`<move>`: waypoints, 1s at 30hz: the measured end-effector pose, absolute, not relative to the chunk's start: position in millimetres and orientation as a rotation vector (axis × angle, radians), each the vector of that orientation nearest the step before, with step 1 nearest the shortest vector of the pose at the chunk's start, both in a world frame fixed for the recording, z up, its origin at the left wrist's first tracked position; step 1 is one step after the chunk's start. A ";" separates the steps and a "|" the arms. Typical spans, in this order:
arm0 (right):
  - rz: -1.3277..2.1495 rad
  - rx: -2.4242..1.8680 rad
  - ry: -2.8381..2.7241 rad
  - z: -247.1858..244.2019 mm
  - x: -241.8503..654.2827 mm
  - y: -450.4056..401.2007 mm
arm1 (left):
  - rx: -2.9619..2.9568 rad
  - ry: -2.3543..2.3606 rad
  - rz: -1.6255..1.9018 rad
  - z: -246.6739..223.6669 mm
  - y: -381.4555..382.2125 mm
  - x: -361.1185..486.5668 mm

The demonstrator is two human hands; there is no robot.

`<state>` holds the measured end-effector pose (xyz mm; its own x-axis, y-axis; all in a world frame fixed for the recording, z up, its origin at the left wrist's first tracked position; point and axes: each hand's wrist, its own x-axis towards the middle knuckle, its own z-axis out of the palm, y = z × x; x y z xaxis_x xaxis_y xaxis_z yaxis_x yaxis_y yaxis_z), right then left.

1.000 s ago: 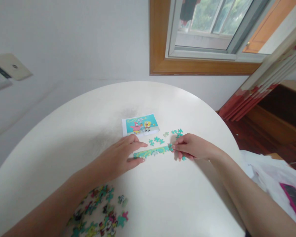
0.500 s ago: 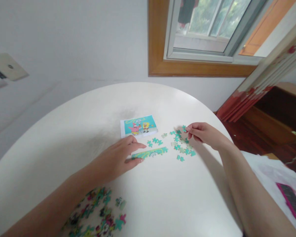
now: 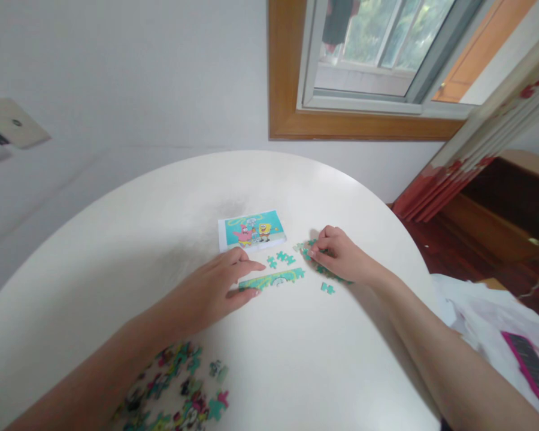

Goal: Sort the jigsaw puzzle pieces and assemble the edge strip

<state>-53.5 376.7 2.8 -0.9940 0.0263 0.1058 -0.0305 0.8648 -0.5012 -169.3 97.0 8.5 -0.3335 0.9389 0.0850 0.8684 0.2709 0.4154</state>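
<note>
A joined strip of green puzzle pieces lies on the white round table. My left hand rests at its left end, index finger and thumb spread apart on either side of it. My right hand pinches a small teal piece between thumb and fingers, above the left side of a pile of teal pieces, which it partly hides. Several loose teal pieces lie between the strip and a picture card with cartoon figures. Two joined pieces lie below my right hand.
A heap of multicoloured puzzle pieces lies at the near left, partly under my left forearm. Right of the table, a pink-edged phone rests on white plastic. A wall and window frame stand behind.
My right hand has moved left and slightly down with the teal piece, from the pile's upper right to its left side. My left hand has stayed in place.
</note>
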 end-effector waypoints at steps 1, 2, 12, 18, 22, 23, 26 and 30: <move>0.754 -0.008 -2.935 2.8 -54.0 375.5 | 1.698 2.354 0.589 8.6 96.8 -169.4; 0.730 -0.027 -2.944 3.0 -54.4 374.4 | 1.698 2.353 0.588 8.5 96.7 -169.4; 0.636 -0.118 -2.930 -1.4 -57.0 372.7 | 1.687 2.367 0.562 6.5 97.3 -170.0; 0.522 -0.145 -2.940 1.1 -55.0 375.3 | 1.665 2.368 0.554 9.9 97.6 -168.3; 0.474 -0.144 -2.910 5.6 -52.3 375.9 | 1.674 2.366 0.580 9.4 97.4 -168.4; 0.491 -0.117 -2.890 6.2 -52.0 374.6 | 1.677 2.363 0.584 9.2 97.3 -168.4; 0.545 0.017 -2.831 5.1 -52.2 366.0 | 1.677 2.365 0.594 8.9 97.3 -168.2; 0.540 0.153 -2.814 -0.5 -55.7 351.6 | 1.672 2.373 0.596 8.1 97.3 -168.2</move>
<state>-55.7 351.6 -0.5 -0.9575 -0.0521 0.2837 -0.1535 0.9248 -0.3480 -168.2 97.3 8.1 -0.3525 0.9321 0.0831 0.8606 0.2880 0.4200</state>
